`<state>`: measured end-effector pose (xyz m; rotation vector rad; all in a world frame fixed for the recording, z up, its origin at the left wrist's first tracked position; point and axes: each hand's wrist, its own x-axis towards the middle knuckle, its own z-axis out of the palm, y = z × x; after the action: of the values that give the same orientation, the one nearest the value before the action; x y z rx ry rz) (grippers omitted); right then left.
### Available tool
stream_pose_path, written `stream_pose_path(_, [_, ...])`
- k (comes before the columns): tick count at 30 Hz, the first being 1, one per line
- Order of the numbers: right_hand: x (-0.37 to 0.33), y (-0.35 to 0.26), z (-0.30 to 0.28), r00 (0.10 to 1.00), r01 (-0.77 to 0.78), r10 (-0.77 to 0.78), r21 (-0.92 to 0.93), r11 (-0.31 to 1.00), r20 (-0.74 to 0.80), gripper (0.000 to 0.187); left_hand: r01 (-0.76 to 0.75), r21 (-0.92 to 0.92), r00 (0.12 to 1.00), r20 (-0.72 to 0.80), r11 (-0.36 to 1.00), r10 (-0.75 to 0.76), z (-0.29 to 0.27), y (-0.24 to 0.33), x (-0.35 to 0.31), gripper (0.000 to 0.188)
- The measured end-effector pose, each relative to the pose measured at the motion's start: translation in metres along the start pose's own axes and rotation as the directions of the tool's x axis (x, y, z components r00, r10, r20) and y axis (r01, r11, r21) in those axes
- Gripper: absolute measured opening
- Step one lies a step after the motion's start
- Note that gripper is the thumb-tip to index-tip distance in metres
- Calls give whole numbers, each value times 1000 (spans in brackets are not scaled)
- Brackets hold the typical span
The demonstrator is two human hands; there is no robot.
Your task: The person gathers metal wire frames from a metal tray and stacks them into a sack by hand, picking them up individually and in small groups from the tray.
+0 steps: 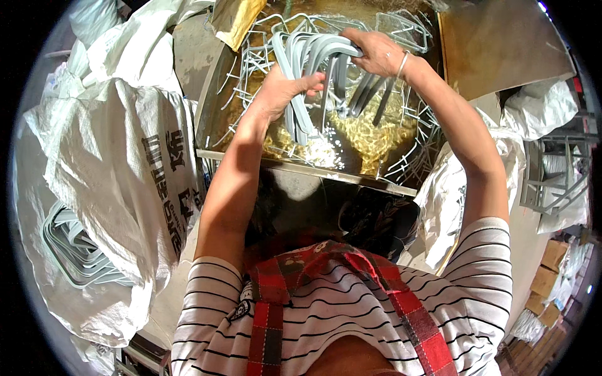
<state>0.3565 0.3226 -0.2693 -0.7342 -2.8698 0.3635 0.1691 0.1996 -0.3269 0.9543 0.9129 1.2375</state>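
Observation:
A bundle of grey bent bars [318,49], curved at the top with legs hanging down, is raised over a wide metal tray [307,168]. My right hand [377,54] grips the bundle at its upper right bend. At its left side is my left hand [280,94], thumb lying across the bars and the other fingers mostly hidden behind them. The lower ends of the bars dip into yellowish, rippling liquid [376,141] in the tray. White foam [322,152] floats near the tray's front edge.
More grey bent frames [411,31] lie in the tray around the bundle. Left stands a large white woven sack [113,156], with similar grey frames [78,247] in an open sack below it. A brown board [505,47] leans at the far right; cardboard boxes [547,276] sit lower right.

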Motion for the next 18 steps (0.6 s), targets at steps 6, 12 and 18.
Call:
stream_pose_path(6, [16,-1,24,996,11,-8,23,1000,-89,37,112,-59,985,-128,992,-119,-14,-13,4,36])
stream_pose_path(12, [10,-16,59,780,-333,288,20,943,-555,97,10,-188,960,-273,982,-62,-29,-4,-2,28])
stream_pose_path(18, [-21,-35,149,578,-582,630,803,-128,519,59,-216,-453,937,-347,865,52,-47,-4,0,29])
